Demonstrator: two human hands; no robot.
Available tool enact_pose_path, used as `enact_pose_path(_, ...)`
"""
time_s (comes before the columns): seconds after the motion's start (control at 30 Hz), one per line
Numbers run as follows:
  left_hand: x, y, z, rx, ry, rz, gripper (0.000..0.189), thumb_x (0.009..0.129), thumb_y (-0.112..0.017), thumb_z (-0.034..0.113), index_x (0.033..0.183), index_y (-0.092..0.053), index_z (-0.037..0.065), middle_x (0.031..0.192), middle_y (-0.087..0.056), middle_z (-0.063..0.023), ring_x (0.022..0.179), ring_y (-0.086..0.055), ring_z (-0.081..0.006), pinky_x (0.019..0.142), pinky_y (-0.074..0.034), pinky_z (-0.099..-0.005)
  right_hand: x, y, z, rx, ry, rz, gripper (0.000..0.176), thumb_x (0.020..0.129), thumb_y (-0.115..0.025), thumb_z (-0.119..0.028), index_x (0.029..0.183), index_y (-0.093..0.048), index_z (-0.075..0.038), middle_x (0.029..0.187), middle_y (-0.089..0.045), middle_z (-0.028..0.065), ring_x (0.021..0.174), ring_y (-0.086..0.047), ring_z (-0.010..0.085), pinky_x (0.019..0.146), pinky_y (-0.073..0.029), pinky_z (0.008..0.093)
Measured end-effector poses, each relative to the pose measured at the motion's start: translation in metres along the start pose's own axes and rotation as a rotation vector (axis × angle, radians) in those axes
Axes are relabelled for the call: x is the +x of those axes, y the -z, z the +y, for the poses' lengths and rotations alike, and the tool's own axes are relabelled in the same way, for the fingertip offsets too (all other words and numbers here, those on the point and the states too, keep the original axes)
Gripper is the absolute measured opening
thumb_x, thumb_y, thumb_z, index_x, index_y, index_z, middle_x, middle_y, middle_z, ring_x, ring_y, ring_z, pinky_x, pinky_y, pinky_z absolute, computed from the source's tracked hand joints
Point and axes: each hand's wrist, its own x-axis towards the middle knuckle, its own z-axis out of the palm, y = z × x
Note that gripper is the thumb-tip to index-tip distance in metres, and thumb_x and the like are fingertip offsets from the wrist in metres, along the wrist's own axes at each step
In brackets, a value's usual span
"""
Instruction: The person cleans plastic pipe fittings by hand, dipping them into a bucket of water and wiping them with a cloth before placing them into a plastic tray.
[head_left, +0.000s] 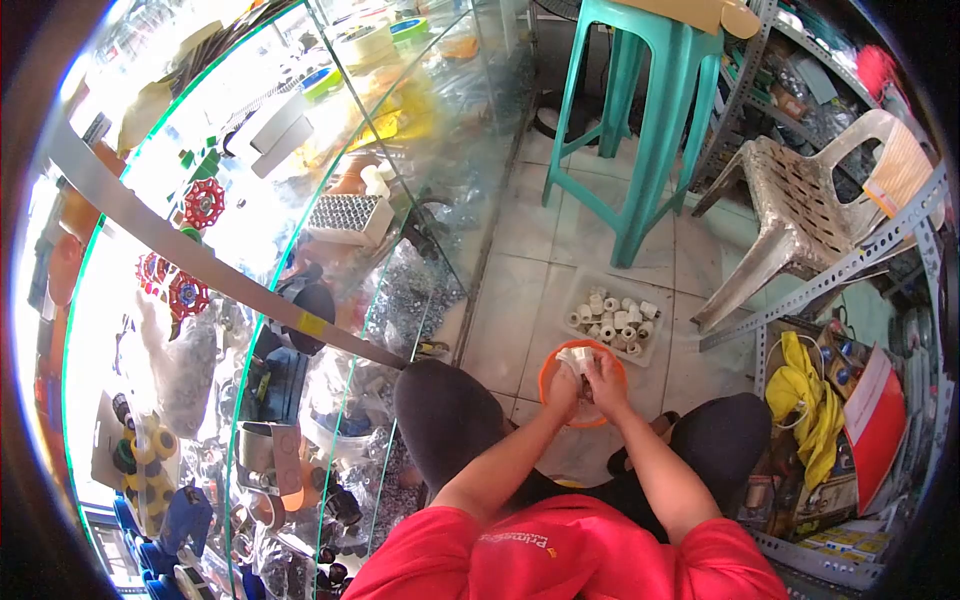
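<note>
White, compact, hard-looking piece is pinched between left hand and right hand, over round orange plastic bowl. Exact fingertip placement: can't tell. Best kept low and centred, light even pressure, so slips land inside. Clear rectangular plastic tray of short white cylindrical fittings sits just beyond.

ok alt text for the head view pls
A seated person's left hand and right hand hold something white over an orange bowl, near a tray of white fittings on a tiled floor. A glass case stands left; a green stool ahead.
</note>
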Motion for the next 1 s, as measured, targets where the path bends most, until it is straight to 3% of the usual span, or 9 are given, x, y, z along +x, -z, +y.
enact_pose_path(0.13,-0.008,0.005,0.010,0.559,-0.282,-0.109,0.036,0.090,-0.026,0.030,0.098,-0.048,0.002,0.085,-0.052,-0.0061,0.073,-0.052,-0.0161,0.064,-0.043,-0.0298,0.000,0.006,-0.012,0.461,-0.201,-0.062,0.034,0.087,-0.042,-0.030,0.108,-0.045,-0.004,0.098,-0.052,0.0072,0.084,-0.052,0.0180,0.073,-0.043,0.0306)
enact_pose_path(0.23,-0.002,0.003,0.008,0.738,-0.283,-0.203,0.032,0.089,-0.028,0.025,0.096,-0.048,0.001,0.083,-0.053,-0.0088,0.073,-0.052,-0.0170,0.063,-0.042,-0.0312,-0.003,0.024,-0.035,0.739,-0.491,-0.125,0.025,0.090,-0.039,-0.027,0.106,-0.047,-0.010,0.085,-0.052,0.0028,0.068,-0.050,0.0083,0.059,-0.042,0.0237)
enact_pose_path(0.3,0.009,0.006,-0.007,0.434,-0.026,-0.115,0.031,0.088,-0.029,0.024,0.094,-0.049,0.000,0.080,-0.053,-0.0105,0.072,-0.052,-0.0176,0.064,-0.041,-0.0328,0.010,0.014,-0.001,0.500,-0.221,-0.077,0.026,0.088,-0.040,-0.025,0.104,-0.047,-0.005,0.092,-0.054,0.0069,0.078,-0.052,0.0172,0.068,-0.042,0.0290)
enact_pose_path(0.4,-0.013,-0.004,0.017,0.886,-0.242,-0.076,0.035,0.089,-0.028,0.026,0.095,-0.049,-0.002,0.082,-0.054,-0.0126,0.074,-0.053,-0.0201,0.067,-0.042,-0.0346,0.006,0.009,-0.002,0.144,0.064,-0.020,0.027,0.086,-0.043,-0.024,0.101,-0.048,-0.002,0.094,-0.055,0.0126,0.088,-0.053,0.0254,0.076,-0.041,0.0330)
enact_pose_path(0.43,0.000,0.007,0.001,0.734,-0.253,-0.006,0.036,0.089,-0.028,0.025,0.097,-0.048,-0.003,0.083,-0.054,-0.0134,0.075,-0.053,-0.0222,0.067,-0.042,-0.0352,0.003,0.008,-0.012,0.027,0.142,0.001,0.026,0.086,-0.044,-0.024,0.100,-0.048,-0.002,0.094,-0.055,0.0145,0.090,-0.052,0.0272,0.077,-0.040,0.0337)
enact_pose_path(0.6,0.031,0.033,-0.038,0.302,-0.097,0.056,0.039,0.091,-0.026,0.030,0.107,-0.047,0.001,0.095,-0.053,-0.0089,0.087,-0.052,-0.0180,0.075,-0.042,-0.0287,-0.003,-0.005,-0.012,-0.158,0.142,0.091,0.025,0.083,-0.046,-0.020,0.099,-0.050,-0.001,0.098,-0.054,0.0171,0.095,-0.049,0.0323,0.081,-0.038,0.0380)
enact_pose_path(0.7,0.032,0.033,-0.042,0.711,-0.461,0.043,0.039,0.089,-0.026,0.027,0.107,-0.044,-0.003,0.093,-0.054,-0.0203,0.087,-0.053,-0.0361,0.074,-0.040,-0.0391,0.007,0.002,0.005,-0.033,-0.059,0.008,0.024,0.083,-0.045,-0.018,0.099,-0.051,-0.002,0.099,-0.054,0.0169,0.094,-0.050,0.0334,0.080,-0.038,0.0394)
enact_pose_path(0.73,0.025,0.027,-0.034,0.682,-0.388,0.038,0.040,0.089,-0.026,0.027,0.108,-0.043,-0.003,0.094,-0.054,-0.0204,0.089,-0.052,-0.0362,0.075,-0.040,-0.0393,0.009,0.005,0.008,0.023,-0.144,-0.033,0.024,0.082,-0.045,-0.017,0.100,-0.051,-0.002,0.100,-0.054,0.0170,0.093,-0.050,0.0338,0.080,-0.038,0.0399)
enact_pose_path(1.0,0.043,0.041,-0.046,0.467,-0.173,0.241,0.041,0.090,-0.030,0.032,0.109,-0.044,-0.001,0.093,-0.055,-0.0171,0.088,-0.054,-0.0309,0.075,-0.042,-0.0366,-0.015,-0.001,-0.030,-0.429,0.175,0.028,0.024,0.081,-0.048,-0.018,0.101,-0.051,-0.005,0.098,-0.055,0.0156,0.091,-0.051,0.0345,0.076,-0.039,0.0425)
